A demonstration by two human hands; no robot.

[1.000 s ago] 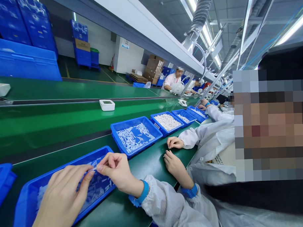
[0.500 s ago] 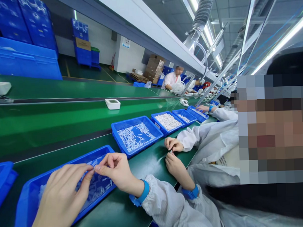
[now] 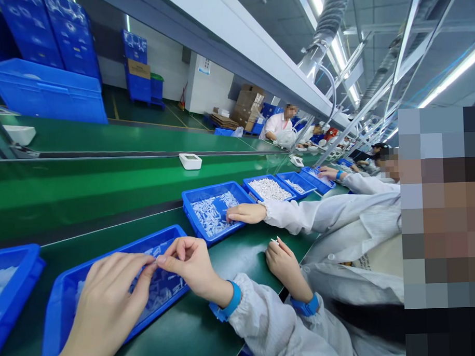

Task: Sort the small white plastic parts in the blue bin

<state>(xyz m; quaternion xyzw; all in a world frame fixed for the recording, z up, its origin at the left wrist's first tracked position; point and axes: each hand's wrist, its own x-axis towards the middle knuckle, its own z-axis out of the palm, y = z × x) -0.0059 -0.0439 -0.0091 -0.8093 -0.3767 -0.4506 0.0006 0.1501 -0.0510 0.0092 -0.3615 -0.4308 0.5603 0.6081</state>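
Observation:
My left hand and my right hand meet over a blue tray of small clear plastic parts. Their fingertips pinch a small clear part between them above the tray. My right wrist wears a blue strap over a white sleeve. The tray lies on the green bench at the bottom left.
A co-worker in a white coat sits close on my right; one hand reaches into a second blue tray, the other hand holds a small piece. More blue trays line the bench. A white device rides the green conveyor belt. Other people work further along.
The co-worker's far hand has moved from near the other hand into the second tray. The white device has travelled right along the belt. My hands have stayed pinched together.

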